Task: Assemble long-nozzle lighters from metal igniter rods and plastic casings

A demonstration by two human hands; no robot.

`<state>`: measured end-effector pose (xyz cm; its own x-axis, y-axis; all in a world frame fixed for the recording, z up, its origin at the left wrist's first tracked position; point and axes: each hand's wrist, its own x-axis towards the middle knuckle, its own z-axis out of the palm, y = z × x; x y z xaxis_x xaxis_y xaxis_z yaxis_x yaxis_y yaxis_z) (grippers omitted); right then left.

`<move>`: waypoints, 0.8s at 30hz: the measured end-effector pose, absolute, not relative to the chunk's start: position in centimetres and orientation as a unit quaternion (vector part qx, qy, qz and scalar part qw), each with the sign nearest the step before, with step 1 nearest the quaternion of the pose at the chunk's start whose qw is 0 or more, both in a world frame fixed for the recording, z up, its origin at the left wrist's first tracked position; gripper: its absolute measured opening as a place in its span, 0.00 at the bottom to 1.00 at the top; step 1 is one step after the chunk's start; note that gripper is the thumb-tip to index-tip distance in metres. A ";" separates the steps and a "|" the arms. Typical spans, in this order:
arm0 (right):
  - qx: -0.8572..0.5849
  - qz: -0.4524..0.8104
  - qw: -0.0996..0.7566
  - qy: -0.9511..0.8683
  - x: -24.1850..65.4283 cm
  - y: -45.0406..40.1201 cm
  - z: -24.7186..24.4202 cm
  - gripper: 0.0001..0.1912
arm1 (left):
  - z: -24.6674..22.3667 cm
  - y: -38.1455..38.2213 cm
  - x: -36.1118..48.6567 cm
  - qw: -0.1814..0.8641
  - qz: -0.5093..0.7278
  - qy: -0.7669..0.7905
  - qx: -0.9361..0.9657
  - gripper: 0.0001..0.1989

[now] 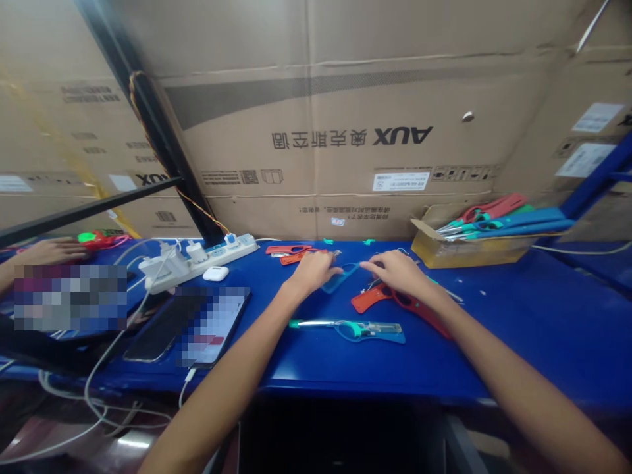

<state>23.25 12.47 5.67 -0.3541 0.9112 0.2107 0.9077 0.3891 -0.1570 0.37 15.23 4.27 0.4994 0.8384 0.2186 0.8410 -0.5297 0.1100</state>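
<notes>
My left hand (317,268) is closed on the handle end of a blue plastic lighter shell (340,278) above the blue table. Opposite it, my right hand (392,270) has thumb and fingers pinched at the shell's other end. Just below my right hand lies an orange-red shell (370,298), and another red piece (429,316) is partly under my right forearm. Nearer the front edge rests a blue lighter (378,331) with a metal tube and green trigger. More red shells (291,253) lie behind my left hand.
A cardboard box (474,251) of red and blue lighters stands at the back right. On the left are a white power strip (202,262), an earphone case (216,273), phones (165,326) and cables. Another person's hand (54,252) is at far left.
</notes>
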 end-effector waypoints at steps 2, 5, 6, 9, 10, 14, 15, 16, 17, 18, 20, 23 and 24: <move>-0.556 -0.006 0.129 -0.821 23.3 12.5 5.6 0.23 | 3.8 14.8 0.8 0.009 -0.135 -0.480 -0.867 0.17; -0.542 -0.012 0.112 -0.833 23.3 12.5 5.4 0.19 | 2.7 14.3 2.1 0.006 -0.140 -0.479 -0.867 0.16; -0.534 -0.012 0.105 -0.839 23.3 12.5 5.3 0.19 | 2.4 14.2 2.5 0.002 -0.141 -0.480 -0.866 0.14; -0.517 -0.012 0.094 -0.850 23.0 12.3 5.1 0.18 | 1.8 14.3 3.0 -0.014 -0.156 -0.481 -0.863 0.16; -0.514 -0.013 0.095 -0.852 22.9 12.2 5.2 0.18 | 1.8 14.5 2.9 -0.020 -0.167 -0.479 -0.862 0.18; -0.507 -0.019 0.112 -0.854 22.6 12.0 5.3 0.16 | 2.3 15.0 1.9 -0.052 -0.232 -0.465 -0.853 0.22; -0.505 -0.020 0.120 -0.854 22.5 11.9 5.4 0.17 | 2.6 15.1 1.6 -0.060 -0.255 -0.462 -0.847 0.21; -0.503 -0.022 0.129 -0.855 22.4 11.8 5.4 0.17 | 2.8 15.2 1.5 -0.068 -0.282 -0.459 -0.840 0.19; -0.500 -0.024 0.140 -0.854 22.2 11.7 5.3 0.19 | 3.1 15.3 1.4 -0.076 -0.311 -0.456 -0.830 0.19; -0.498 -0.025 0.151 -0.854 22.0 11.6 5.3 0.20 | 3.4 15.3 1.4 -0.085 -0.343 -0.451 -0.820 0.18; -0.492 -0.026 0.176 -0.852 21.5 11.3 5.1 0.22 | 3.9 15.2 1.7 -0.107 -0.403 -0.435 -0.798 0.20; -0.486 -0.019 0.220 -0.845 20.5 10.7 5.0 0.24 | 4.7 14.6 2.4 -0.144 -0.473 -0.407 -0.768 0.16; -0.485 -0.014 0.238 -0.841 20.3 10.6 5.0 0.25 | 4.9 14.2 2.6 -0.155 -0.492 -0.399 -0.758 0.14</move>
<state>20.29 10.57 4.99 -0.4159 0.8098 0.4139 0.8235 0.5284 -0.2063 2.65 14.24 4.87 0.1977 0.7568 0.6230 0.4527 -0.6342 0.6267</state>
